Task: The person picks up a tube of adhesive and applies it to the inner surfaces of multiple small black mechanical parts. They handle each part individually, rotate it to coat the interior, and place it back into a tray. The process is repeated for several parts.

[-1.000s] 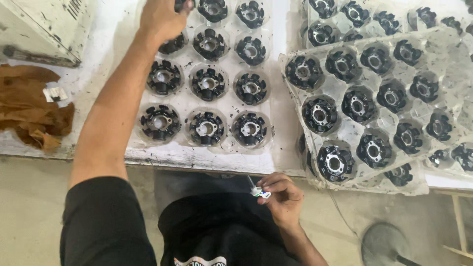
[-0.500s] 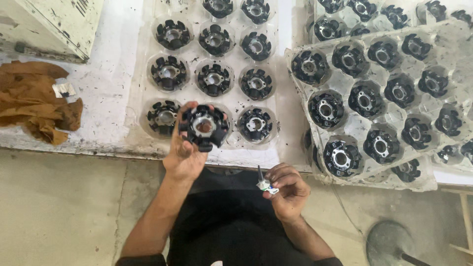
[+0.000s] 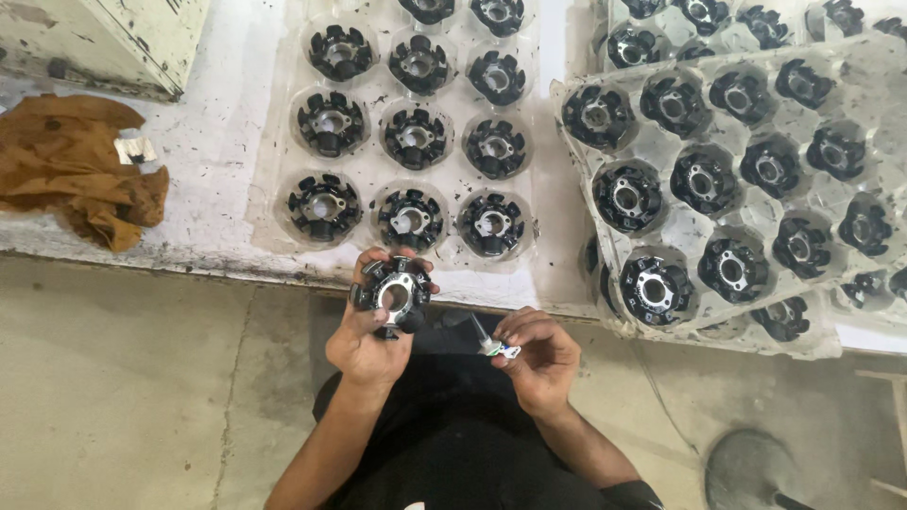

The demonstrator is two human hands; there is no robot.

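A brown rag (image 3: 80, 165) lies far left on the table (image 3: 217, 142). Your left hand (image 3: 373, 331) has brought a black stator ring (image 3: 392, 293) off the clear tray (image 3: 283, 203) to your lap, fingers wrapped around it. Your right hand (image 3: 539, 359) pinches a small connector (image 3: 499, 348) beside it, ready for fitting.

Illumination: bright, even, diffuse; no single source evident.
Shadows: soft, faint, beneath the left hand (image 3: 368, 335) and along the bench edge (image 3: 189, 263) above it.
Glare: mild sheen on the clear plastic tray (image 3: 831, 189) far right of the right hand (image 3: 539, 359).
Focus: sharp centrally.
Distortion: wide-angle bending toward the edges.
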